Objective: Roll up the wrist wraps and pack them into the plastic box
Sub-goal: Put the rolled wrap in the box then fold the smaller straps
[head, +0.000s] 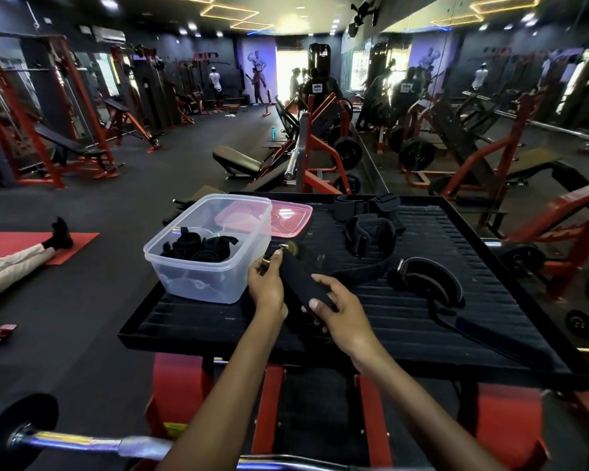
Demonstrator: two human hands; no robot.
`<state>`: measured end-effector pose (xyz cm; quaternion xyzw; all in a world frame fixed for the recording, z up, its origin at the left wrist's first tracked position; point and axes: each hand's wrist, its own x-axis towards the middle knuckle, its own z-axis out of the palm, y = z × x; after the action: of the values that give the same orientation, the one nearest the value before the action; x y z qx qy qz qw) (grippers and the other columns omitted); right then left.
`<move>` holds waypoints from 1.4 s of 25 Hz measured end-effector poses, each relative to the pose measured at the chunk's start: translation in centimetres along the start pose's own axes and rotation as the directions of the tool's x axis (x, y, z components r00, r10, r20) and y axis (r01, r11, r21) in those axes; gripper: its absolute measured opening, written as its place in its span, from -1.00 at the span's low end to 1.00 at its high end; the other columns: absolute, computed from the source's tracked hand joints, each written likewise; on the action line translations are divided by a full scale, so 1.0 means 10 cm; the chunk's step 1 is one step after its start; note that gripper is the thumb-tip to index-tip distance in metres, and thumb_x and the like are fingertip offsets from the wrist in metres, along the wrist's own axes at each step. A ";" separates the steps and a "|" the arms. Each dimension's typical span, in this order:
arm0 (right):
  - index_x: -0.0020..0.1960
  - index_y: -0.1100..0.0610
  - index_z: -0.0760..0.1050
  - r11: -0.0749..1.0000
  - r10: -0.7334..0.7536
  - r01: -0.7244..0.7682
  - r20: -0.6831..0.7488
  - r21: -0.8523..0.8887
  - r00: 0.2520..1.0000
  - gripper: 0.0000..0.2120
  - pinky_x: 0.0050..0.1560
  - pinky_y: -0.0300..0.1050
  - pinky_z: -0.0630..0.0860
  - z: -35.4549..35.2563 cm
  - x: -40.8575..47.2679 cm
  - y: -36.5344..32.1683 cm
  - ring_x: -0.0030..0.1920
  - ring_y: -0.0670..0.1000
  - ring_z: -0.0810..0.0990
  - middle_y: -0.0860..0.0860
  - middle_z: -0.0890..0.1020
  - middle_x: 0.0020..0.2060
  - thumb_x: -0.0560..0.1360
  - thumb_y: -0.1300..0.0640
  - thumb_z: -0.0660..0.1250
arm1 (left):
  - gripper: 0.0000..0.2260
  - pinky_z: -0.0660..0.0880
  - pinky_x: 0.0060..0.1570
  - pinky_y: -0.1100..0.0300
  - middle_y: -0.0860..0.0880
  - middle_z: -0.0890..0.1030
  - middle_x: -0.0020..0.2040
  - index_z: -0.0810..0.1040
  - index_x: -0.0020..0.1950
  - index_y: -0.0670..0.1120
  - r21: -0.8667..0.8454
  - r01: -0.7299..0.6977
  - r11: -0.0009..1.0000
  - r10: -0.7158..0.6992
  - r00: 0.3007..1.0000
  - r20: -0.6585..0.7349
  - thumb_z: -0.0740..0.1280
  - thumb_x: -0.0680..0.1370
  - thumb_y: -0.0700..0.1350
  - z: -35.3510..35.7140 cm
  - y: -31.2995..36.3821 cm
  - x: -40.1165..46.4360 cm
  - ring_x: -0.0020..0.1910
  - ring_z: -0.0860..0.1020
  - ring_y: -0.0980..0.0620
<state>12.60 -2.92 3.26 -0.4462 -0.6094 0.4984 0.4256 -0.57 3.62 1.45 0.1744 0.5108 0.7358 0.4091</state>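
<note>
A flat black wrist wrap lies stretched between my hands over the black ribbed tray. My left hand pinches its far end by the metal ring. My right hand grips its near end, fingers curled round the strap. Just to the left stands the clear plastic box, with several rolled black wraps inside. More black wraps and a looped strap lie on the tray's right half.
The box's pink lid lies flat behind the box. A barbell crosses below the tray at the bottom left. A person's leg lies on a red mat to the left. Gym machines and benches fill the room beyond.
</note>
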 end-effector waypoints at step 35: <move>-0.09 0.16 0.44 0.804 0.217 -0.136 -0.072 0.579 0.974 -0.67 -0.35 -0.13 0.53 -0.02 0.11 -0.15 -0.38 0.00 0.54 0.03 0.54 -0.39 0.62 -0.05 0.07 | -0.76 0.47 0.25 -0.01 -0.09 0.57 0.05 0.48 0.23 -0.18 -0.287 0.063 0.956 -0.103 0.986 -0.129 0.18 0.61 -0.13 0.06 0.11 -0.34 0.02 0.53 -0.01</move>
<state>12.33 -1.98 4.89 -0.3857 -0.3578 0.6640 0.5313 1.43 1.22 3.20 0.0399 0.4357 0.7936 0.4229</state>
